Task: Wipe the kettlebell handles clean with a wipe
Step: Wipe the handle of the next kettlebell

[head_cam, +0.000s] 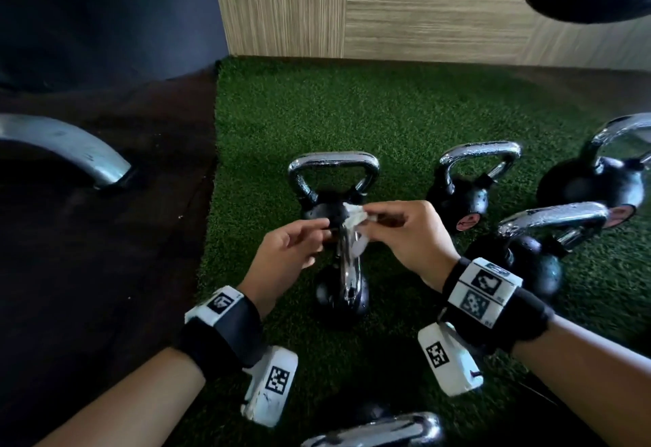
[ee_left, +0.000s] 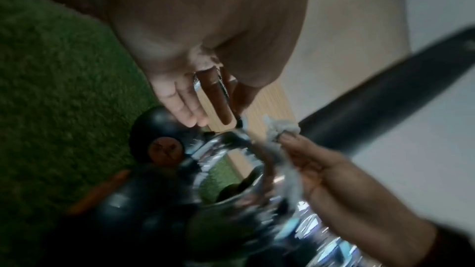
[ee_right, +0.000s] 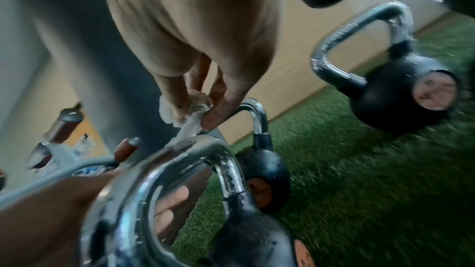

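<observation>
Several black kettlebells with chrome handles stand on green turf (head_cam: 387,112). Both hands hover over the nearest middle kettlebell (head_cam: 341,300), at the top of its wet handle (head_cam: 348,270). My right hand (head_cam: 370,222) pinches a crumpled white wipe (head_cam: 353,218) between thumb and fingers, and the wipe hangs against the handle top (ee_right: 205,145). The right wrist view shows that pinch on the wipe (ee_right: 185,109). My left hand (head_cam: 322,231) reaches in from the left beside the wipe, its fingers (ee_left: 185,109) fairly straight and gripping nothing visible.
Another kettlebell (head_cam: 333,165) stands right behind the hands. Three more (head_cam: 461,200), (head_cam: 595,182), (head_cam: 528,263) crowd the right, handles beaded with drops. A chrome handle (head_cam: 380,429) lies at the bottom edge. A curved metal bar (head_cam: 70,143) sits on dark floor left. A wood wall (head_cam: 422,6) closes the back.
</observation>
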Demonstrator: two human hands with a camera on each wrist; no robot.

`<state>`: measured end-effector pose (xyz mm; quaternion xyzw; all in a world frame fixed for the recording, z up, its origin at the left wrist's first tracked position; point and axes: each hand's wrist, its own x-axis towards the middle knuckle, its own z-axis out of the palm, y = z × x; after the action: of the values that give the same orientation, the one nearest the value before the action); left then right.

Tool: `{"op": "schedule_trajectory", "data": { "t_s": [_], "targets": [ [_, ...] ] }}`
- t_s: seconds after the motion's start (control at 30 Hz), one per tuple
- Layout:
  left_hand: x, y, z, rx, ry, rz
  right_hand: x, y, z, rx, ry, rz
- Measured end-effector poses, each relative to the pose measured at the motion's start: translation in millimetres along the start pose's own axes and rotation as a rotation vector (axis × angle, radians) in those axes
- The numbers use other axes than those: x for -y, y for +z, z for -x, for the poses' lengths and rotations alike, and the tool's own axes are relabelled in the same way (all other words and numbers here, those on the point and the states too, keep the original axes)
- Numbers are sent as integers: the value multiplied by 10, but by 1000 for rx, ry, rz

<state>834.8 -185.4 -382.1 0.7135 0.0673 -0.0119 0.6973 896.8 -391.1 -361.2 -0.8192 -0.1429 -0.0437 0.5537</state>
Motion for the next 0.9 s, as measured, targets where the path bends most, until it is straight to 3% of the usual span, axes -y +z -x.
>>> {"op": "schedule_trajectory", "data": {
  "t_s": [0.07,0.13,0.2,0.3,0.53,0.77,0.9],
  "targets": [
    [209,-69,-73,181,31,-410,-201,-15,-47,-60,159,-81],
    [398,-67,-111,403,98,-842,-383,9,-75,-32,323,-164],
    [580,47,-134,494,219,-1021,-540,69,-88,28,451,-203],
    [778,258,-180,393,292,-948,-685,220,-70,85,518,-183],
    [855,233,-150,259,481,-800,-702,362,-16,111,430,38],
    [831,252,-133,218,345,-769,-479,381,-117,-9,205,124],
    [808,235,-115,260,311,-684,-479,415,-39,77,247,133]
  ]
}}
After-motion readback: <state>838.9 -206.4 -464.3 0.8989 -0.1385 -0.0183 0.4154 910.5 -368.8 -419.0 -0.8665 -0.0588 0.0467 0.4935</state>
